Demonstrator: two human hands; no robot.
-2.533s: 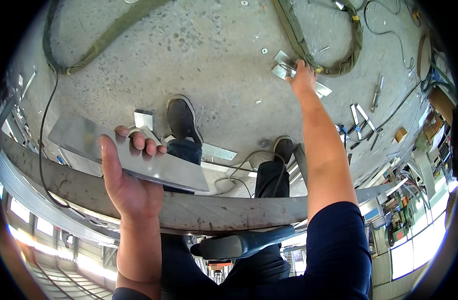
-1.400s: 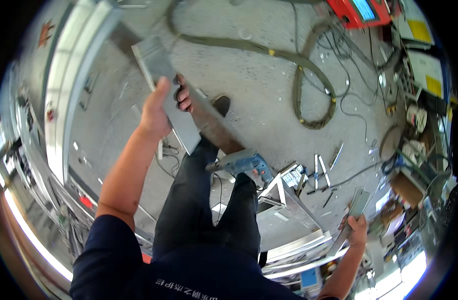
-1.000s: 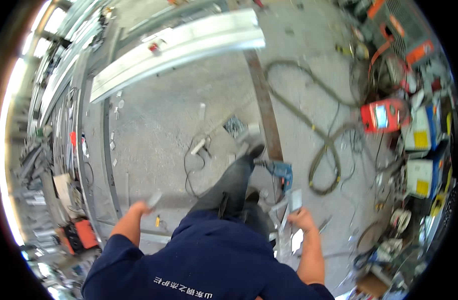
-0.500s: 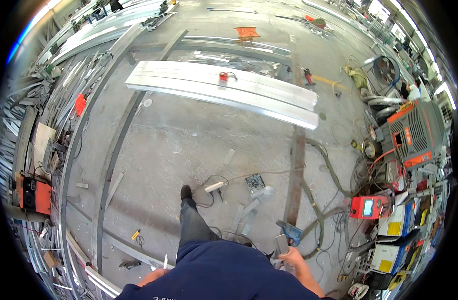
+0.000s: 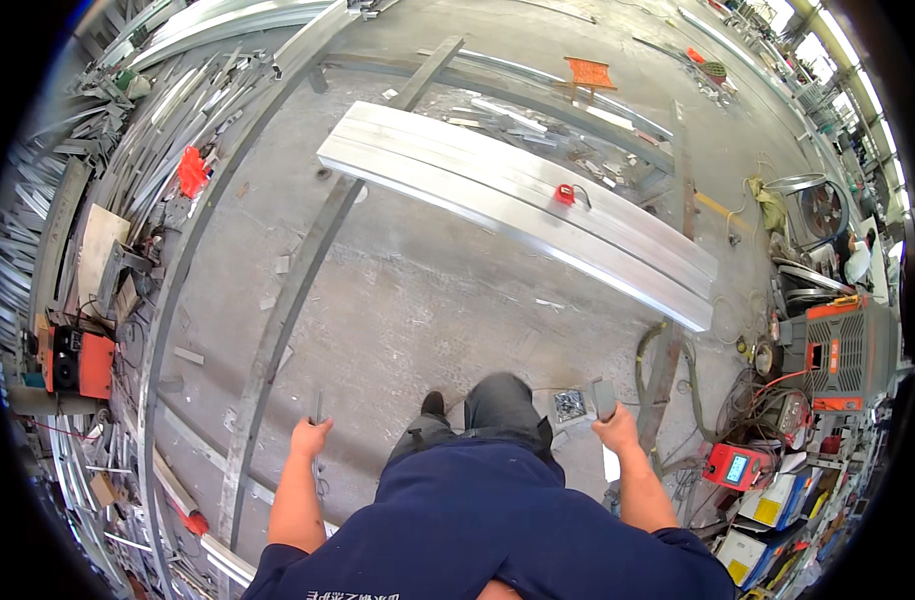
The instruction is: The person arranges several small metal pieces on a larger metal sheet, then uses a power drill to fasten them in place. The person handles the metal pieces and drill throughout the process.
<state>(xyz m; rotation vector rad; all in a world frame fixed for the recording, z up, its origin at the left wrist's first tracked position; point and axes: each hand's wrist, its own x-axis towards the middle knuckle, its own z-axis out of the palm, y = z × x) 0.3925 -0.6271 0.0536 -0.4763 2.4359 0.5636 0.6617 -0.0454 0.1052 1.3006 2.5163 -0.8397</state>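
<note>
My left hand [image 5: 311,438] is closed around a thin, pale, upright stick-like piece [image 5: 318,404] whose kind I cannot make out. My right hand [image 5: 616,430] grips a flat grey rectangular block [image 5: 603,398], which sticks up past the fingers. Both arms reach forward on either side of my body, above the floor. Ahead, several long silver metal profiles [image 5: 447,185] lie side by side across steel beams. On them rests a small red tool [image 5: 564,194] with a dark loop.
A steel beam [image 5: 292,300] runs along my left, another [image 5: 667,365] along my right. Hoses and a red machine with a screen [image 5: 739,466] are at the right, near a large grey-orange unit [image 5: 845,350]. Scrap profiles [image 5: 167,110] pile at the far left. An orange stool [image 5: 589,73] stands beyond.
Both hands have come forward and up from beside my body, still holding their pieces. My view has turned left and moved nearer the profiles. The blue power tool by my right hand is no longer visible.
</note>
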